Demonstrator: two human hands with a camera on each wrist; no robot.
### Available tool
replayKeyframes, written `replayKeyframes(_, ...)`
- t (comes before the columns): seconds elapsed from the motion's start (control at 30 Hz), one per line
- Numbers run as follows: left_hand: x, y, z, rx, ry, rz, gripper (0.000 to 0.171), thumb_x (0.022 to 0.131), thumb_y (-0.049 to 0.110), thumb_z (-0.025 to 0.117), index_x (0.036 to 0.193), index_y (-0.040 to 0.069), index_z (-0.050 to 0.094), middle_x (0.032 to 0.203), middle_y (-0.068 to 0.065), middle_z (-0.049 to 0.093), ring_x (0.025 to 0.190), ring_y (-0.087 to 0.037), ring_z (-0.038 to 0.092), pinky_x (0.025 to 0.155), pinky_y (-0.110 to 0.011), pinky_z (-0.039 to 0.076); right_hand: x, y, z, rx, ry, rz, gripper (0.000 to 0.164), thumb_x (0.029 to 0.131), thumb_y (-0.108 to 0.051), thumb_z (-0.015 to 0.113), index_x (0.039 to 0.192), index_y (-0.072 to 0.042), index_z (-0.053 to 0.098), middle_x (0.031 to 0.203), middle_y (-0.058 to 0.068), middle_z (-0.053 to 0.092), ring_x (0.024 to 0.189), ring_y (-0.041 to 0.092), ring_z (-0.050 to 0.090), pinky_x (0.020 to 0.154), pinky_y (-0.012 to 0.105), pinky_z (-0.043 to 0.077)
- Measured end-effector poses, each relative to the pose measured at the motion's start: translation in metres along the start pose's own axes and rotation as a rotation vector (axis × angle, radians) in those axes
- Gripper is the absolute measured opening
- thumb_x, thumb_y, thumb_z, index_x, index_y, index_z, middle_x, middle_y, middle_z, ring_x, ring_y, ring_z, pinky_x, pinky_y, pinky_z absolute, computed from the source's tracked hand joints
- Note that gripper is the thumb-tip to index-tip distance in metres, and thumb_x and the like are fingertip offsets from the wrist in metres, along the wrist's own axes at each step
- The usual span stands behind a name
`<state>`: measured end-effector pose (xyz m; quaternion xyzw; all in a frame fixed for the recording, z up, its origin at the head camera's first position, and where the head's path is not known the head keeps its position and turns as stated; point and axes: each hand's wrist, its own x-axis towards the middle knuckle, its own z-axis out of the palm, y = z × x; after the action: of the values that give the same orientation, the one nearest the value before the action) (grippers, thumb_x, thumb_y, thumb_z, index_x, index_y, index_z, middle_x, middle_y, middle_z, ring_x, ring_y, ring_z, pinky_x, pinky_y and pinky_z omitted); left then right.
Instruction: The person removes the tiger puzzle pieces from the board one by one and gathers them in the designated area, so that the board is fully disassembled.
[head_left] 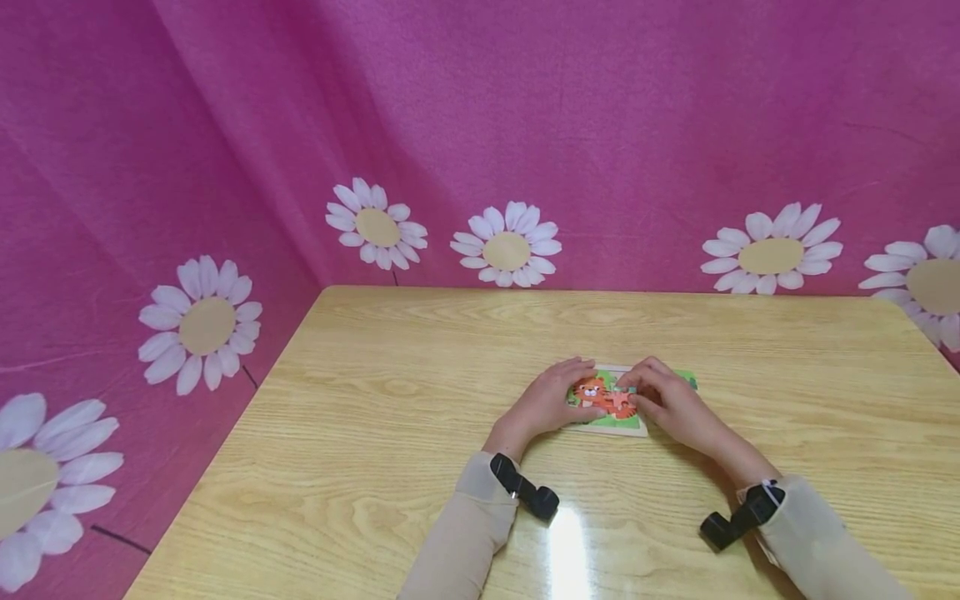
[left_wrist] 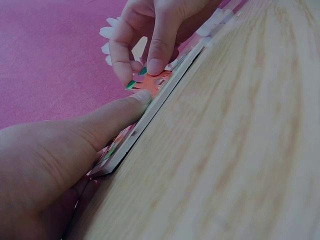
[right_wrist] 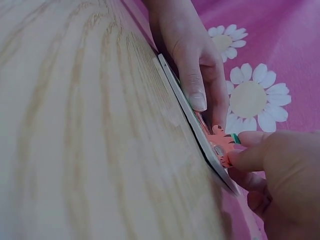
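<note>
A small jigsaw puzzle board with a pale rim and an orange tiger picture on green lies on the table. My left hand grips its left end, thumb along the near side and fingers at the far side. With thumb and fingertips, my right hand pinches an orange puzzle piece with dark stripes and a green tip. That piece is tilted, close over the right part of the board. In the left wrist view the left thumb's tip is right beside the piece.
Past the right hand, a green piece shows on the wooden table. A pink curtain with white daisies hangs behind the table's far edge and along its left side. Black wrist cameras are strapped over both sleeves.
</note>
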<state>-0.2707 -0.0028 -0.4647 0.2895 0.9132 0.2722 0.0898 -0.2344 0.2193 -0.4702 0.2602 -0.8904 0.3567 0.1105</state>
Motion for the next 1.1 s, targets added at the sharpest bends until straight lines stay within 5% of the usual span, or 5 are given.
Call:
replayKeyframes(0.73,0.000,0.014,0.010,0.013,0.086,-0.080,0.075,0.080,0.052,0.076,0.143,0.019,0.050,0.155,0.005,0.043,0.148,-0.015,0.033,0.120,-0.036,0.034,-0.001,0.004,0.002,-0.005,0.064,-0.072,0.030,0.080,0.018,0.066,0.099,-0.006,0.065,0.096,0.003,0.058,0.081,0.000,0.047,0.066,0.015,0.045)
replayKeyframes(1.1,0.001,0.018,0.012,0.093,0.096,-0.068,0.078,0.078,0.053,0.076,0.142,0.016,0.050,0.154,0.003,0.044,0.148,-0.013,0.033,0.126,-0.030,0.020,0.000,0.001,0.001,-0.034,0.065,-0.088,0.026,0.082,0.013,0.067,0.099,-0.006,0.065,0.097,0.003,0.059,0.082,0.013,0.057,0.072,0.014,0.050)
